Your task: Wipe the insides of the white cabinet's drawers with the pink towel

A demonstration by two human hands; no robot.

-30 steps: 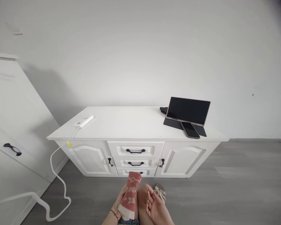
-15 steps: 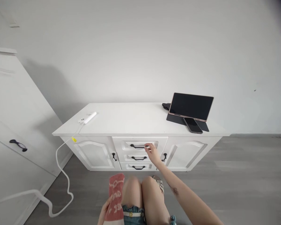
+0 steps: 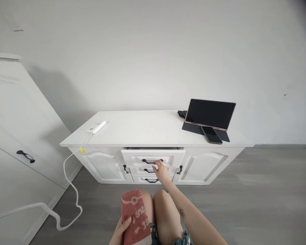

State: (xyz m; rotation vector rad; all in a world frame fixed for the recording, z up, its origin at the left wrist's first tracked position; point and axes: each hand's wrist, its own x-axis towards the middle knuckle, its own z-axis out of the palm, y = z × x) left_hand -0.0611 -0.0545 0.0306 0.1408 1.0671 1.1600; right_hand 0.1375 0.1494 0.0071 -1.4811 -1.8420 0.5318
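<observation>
Panelled drawer (image 3: 153, 154) has slid out, right hand (image 3: 162, 173) on arched handle (image 3: 148, 162).

Red cloth (image 3: 135, 216): terry-like textile, fuzzy, matt, woven-in pale motif. Cabinet (image 3: 140, 127): white painted or laminated finish, smooth, satin top; 3 drawer fronts and 2 doors with moulded relief, wood or board unclear. Drawer handles (image 3: 151, 181): black, metal-looking. Wardrobe (image 3: 22, 112): smooth white, low sheen. Tablet (image 3: 211, 114): glossy black glass, pinkish metallic-looking edge. Cover (image 3: 192, 128): dark, matt. Phone (image 3: 211, 134): glossy dark glass. White bar (image 3: 99, 127): smooth plastic. Cable (image 3: 76, 194): white, plastic-sheathed. Floor (image 3: 260, 187): grey wood-look planks, slight sheen. Wall (image 3: 142, 54): matt, smooth paint. Shorts (image 3: 184, 239): blue-green fabric, ruffled hem.
</observation>
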